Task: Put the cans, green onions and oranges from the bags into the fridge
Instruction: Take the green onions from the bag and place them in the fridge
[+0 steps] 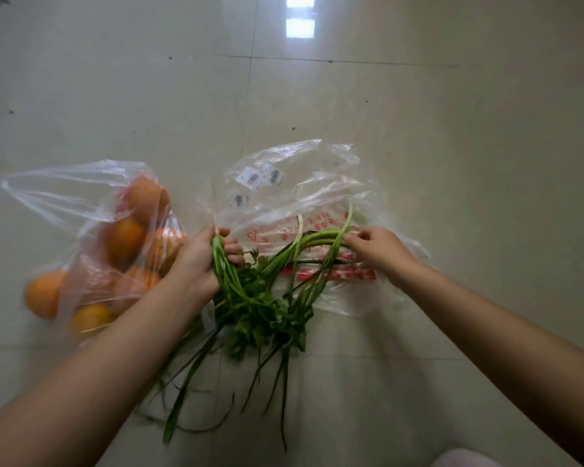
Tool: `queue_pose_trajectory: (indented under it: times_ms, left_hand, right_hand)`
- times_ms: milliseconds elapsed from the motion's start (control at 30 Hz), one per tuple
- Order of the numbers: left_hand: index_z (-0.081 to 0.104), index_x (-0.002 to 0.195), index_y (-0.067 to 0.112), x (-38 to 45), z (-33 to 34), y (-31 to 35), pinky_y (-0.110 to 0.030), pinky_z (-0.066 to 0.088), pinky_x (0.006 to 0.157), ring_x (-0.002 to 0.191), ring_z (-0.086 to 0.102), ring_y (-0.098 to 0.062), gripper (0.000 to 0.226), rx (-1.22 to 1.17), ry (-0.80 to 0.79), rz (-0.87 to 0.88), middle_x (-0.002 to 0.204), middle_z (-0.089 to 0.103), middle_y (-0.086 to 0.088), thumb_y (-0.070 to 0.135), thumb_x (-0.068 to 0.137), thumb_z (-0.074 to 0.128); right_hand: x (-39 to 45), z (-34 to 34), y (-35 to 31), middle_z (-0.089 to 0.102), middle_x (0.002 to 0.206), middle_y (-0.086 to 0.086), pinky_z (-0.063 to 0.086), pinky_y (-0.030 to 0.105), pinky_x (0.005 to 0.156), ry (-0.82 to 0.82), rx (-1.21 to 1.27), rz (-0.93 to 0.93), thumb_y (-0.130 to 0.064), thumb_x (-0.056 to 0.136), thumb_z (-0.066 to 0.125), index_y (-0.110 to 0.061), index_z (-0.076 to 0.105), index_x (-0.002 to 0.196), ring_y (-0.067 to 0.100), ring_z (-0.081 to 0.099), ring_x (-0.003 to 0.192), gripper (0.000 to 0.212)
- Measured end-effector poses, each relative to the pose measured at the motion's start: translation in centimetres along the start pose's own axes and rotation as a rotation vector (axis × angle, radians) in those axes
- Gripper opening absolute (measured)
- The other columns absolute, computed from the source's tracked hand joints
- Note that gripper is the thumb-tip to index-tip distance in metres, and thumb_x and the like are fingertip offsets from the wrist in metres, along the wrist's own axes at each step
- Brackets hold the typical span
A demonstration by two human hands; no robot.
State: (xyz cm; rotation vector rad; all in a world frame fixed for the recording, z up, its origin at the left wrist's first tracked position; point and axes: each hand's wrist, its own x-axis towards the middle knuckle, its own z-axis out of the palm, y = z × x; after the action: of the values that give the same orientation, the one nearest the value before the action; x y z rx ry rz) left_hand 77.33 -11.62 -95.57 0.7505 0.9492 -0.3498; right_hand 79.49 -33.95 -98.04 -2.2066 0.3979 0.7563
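My left hand (204,259) grips a bunch of green onions (250,298) near their pale ends; the long leaves trail down over the floor, mixed with some leafy herb. My right hand (380,247) pinches a few more green onion stalks (321,239) that lie across a crumpled clear plastic bag (304,187) with red print and barcode stickers. To the left, a second clear bag (81,210) holds several oranges (125,239); one orange (43,293) bulges at its left edge. No cans or fridge are in view.
Everything lies on a pale tiled floor (452,129), with window light reflected at the top (300,26). A pinkish patch of cloth (466,458) shows at the bottom right edge.
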Motion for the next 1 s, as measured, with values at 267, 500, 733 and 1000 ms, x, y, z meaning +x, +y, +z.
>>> queue_pose_trajectory:
  times_ms: [267,500,733,1000]
  left_hand:
    - [0.046,0.08,0.005,-0.5,0.8,-1.2,-0.011,0.041,0.03,0.031,0.053,-0.006,0.019,0.26,0.002,0.008,0.057,0.048,-0.007,-0.001,0.096,0.039]
    - [0.046,0.079,0.01,-0.8,0.5,-0.5,-0.023,0.046,0.052,0.055,0.061,-0.014,0.026,0.666,0.015,0.062,0.075,0.058,-0.009,-0.005,0.096,0.034]
    - [0.045,0.097,0.012,-0.9,0.5,0.6,-0.025,0.048,0.056,0.059,0.052,-0.016,0.017,0.758,0.033,0.22,0.077,0.061,-0.01,-0.001,0.097,0.034]
    - [0.047,0.085,0.011,-1.8,1.6,0.9,-0.015,0.037,0.032,0.027,0.039,-0.005,0.02,0.62,-0.305,0.211,0.04,0.049,0.001,-0.002,0.096,0.037]
  right_hand:
    - [2.3,5.6,-4.5,0.028,0.145,0.024,0.048,0.043,0.095,0.165,-0.266,0.116,-0.057,0.076,0.061,-0.006,0.006,0.145,0.037,0.044,0.125,0.102]
    - [1.5,7.2,-6.2,0.02,0.148,0.023,0.048,0.025,0.072,0.083,0.059,0.108,-0.016,0.08,0.069,-0.018,-0.008,0.146,0.024,0.056,0.096,0.101]
    - [-0.1,3.1,-4.2,0.059,0.1,0.013,0.055,0.03,0.064,-0.075,0.011,0.085,-0.004,0.085,0.055,-0.007,0.043,0.126,0.021,0.059,0.076,0.043]
    - [-2.3,-2.1,-1.2,0.046,0.065,-0.005,0.033,0.02,0.052,-0.335,-0.545,-0.218,-0.021,0.091,0.051,-0.015,0.057,0.085,0.007,0.042,0.056,0.011]
